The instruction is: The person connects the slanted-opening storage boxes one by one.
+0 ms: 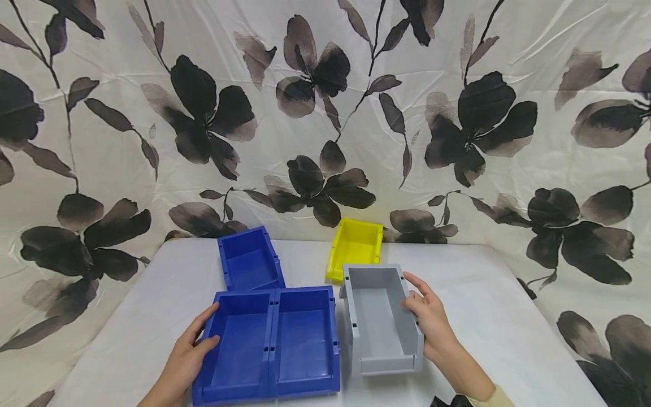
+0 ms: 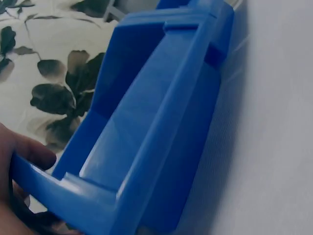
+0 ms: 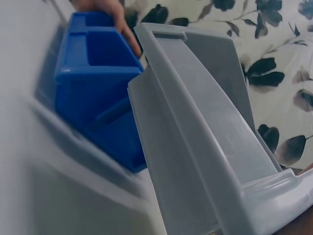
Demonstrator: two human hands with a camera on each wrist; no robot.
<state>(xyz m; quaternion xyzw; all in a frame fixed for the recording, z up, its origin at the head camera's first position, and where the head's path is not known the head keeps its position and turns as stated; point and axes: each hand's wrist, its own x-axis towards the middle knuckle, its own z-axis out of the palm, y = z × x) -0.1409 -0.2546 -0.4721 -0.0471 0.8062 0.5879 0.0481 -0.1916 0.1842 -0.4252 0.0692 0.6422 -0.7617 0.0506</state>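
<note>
Two blue bins stand side by side at the front of the table, their long walls together: a left blue bin (image 1: 239, 345) and a right blue bin (image 1: 304, 339). My left hand (image 1: 185, 356) grips the outer wall of the left one, thumb over the rim. In my right hand (image 1: 429, 316) is a grey bin (image 1: 381, 322), held by its right wall with the thumb inside. It is just right of the blue pair, with a narrow gap between; in the right wrist view the grey bin (image 3: 195, 132) appears raised and tilted beside the blue bin (image 3: 98, 93).
Behind the pair lies another blue bin (image 1: 249, 257), slightly turned. A yellow bin (image 1: 356, 246) stands farther back, partly behind the grey one. The white table (image 1: 473, 294) ends at a floral curtain (image 1: 325, 113) at the back.
</note>
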